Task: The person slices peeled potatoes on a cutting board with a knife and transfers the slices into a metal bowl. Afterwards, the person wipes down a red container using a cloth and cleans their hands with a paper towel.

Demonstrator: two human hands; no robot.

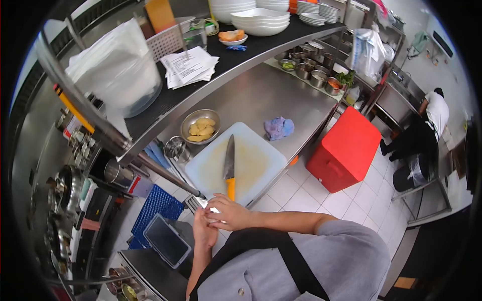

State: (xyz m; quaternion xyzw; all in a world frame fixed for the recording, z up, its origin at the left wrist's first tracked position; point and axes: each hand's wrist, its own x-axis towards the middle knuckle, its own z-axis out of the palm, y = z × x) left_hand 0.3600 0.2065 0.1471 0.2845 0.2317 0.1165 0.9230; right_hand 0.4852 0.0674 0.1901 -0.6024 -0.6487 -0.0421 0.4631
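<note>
My right hand [230,213] is curled against my left hand [202,229], in front of my body near the cutting board's near corner. Their fingers overlap, and a small white patch [203,202] shows at the left fingertips; I cannot make out what it is. Just beyond lies a chef's knife [230,163] with a yellow handle, flat on the white cutting board [261,155] and touched by neither hand. Behind the board stands a metal bowl [217,116] holding pale yellow peeled pieces. Beside it is a small metal container [176,149].
A crumpled purple-blue cloth [279,128] lies on the steel counter [241,95]. Above runs a shelf with stacked plates [261,22] and paper slips [190,67]. A red cooler box [345,150] stands on the floor at right. Farther off, another person [436,113] bends over.
</note>
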